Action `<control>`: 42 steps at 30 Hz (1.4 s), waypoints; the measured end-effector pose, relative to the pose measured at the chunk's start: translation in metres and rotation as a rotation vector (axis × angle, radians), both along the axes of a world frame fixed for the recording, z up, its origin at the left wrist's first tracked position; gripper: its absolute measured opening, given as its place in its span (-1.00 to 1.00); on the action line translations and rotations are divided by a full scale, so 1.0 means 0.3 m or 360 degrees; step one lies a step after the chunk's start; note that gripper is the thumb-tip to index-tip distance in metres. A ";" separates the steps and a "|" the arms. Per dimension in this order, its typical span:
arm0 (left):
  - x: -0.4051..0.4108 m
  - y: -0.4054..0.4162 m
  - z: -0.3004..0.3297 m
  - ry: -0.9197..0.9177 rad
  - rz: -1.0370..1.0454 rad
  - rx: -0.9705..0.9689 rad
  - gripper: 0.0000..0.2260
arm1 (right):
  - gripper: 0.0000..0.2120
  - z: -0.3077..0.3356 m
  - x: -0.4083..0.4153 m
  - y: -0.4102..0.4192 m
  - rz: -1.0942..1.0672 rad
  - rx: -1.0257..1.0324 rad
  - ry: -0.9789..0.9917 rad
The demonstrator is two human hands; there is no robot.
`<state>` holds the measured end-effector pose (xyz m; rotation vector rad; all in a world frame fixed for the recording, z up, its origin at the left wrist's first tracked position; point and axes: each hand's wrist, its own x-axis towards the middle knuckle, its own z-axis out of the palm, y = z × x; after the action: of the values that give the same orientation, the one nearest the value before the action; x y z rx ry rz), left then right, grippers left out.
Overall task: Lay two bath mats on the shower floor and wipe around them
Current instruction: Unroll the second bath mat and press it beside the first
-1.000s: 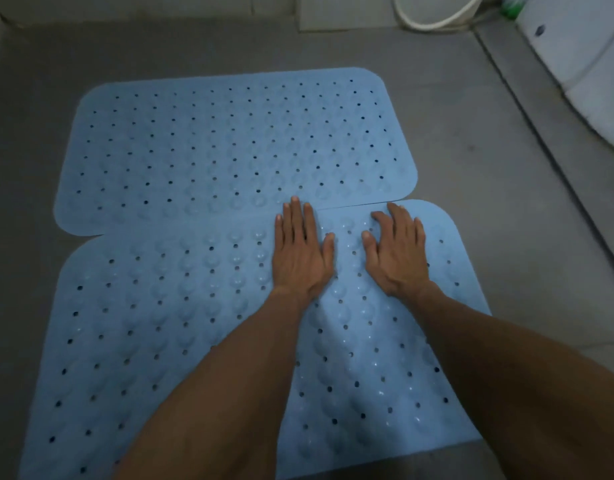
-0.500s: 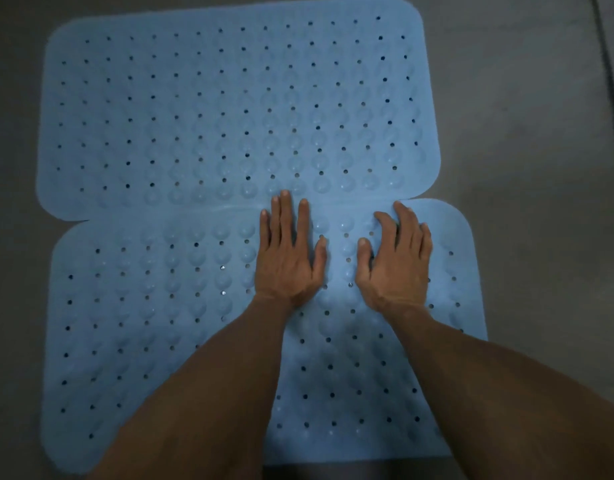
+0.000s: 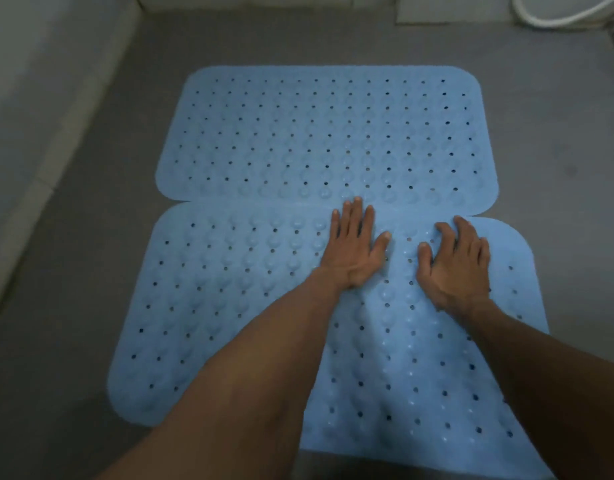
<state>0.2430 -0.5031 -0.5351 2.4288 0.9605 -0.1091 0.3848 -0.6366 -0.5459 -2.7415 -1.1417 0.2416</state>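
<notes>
Two pale blue bath mats are lying flat on the grey, matte shower floor (image 3: 91,271), their long edges meeting along a seam. The far mat (image 3: 333,133) and the near mat (image 3: 229,306) are both soft-looking rubbery rectangles with rounded corners, dotted with rows of small round holes and raised bubble-like bumps. The left hand (image 3: 354,251) is pressing palm-down on the near mat just by the seam, fingers straight and close together, gripping nothing. The right hand (image 3: 454,265) is resting beside it on the same mat, fingers spread and slightly bent at the knuckles, also gripping nothing. A white hose (image 3: 558,20) is curving along the floor at the far right, and a pale wall (image 3: 39,81) is bordering the left side.
</notes>
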 end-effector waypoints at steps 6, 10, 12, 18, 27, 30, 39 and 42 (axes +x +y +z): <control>-0.446 0.051 0.044 -0.0084 0.0320 0.0301 -0.39 | -0.38 0.107 -0.269 0.055 -0.0043 -0.0138 0.0000; -0.793 0.092 -0.004 -0.0025 0.0494 0.0506 -0.35 | -0.42 0.128 -0.675 0.157 0.0256 0.0128 0.0168; -0.918 0.096 -0.024 0.0046 0.0536 0.0533 -0.36 | -0.42 0.108 -0.858 0.214 0.0360 0.0161 0.0232; -1.091 0.097 -0.089 0.0001 0.0580 0.0520 -0.38 | -0.42 0.011 -1.127 0.308 0.0445 0.0131 0.0236; -1.099 0.105 -0.080 -0.0056 0.0557 0.0396 -0.38 | -0.49 -0.016 -1.139 0.301 0.0324 0.0179 0.0073; -1.096 0.121 -0.092 0.0055 0.0517 0.0409 -0.37 | -0.49 -0.024 -1.135 0.318 0.0335 0.0153 0.0063; -1.109 0.118 -0.108 0.0063 0.0465 0.0485 -0.40 | -0.49 -0.020 -1.143 0.310 0.0310 0.0194 0.0094; -1.109 0.118 -0.114 0.0109 0.0441 0.0494 -0.39 | -0.47 -0.011 -1.137 0.313 0.0320 0.0180 0.0178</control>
<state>-0.0898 -0.4676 -0.5693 2.5479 1.4257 0.0607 0.0436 -0.5427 -0.5493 -2.4838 -1.3564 0.3395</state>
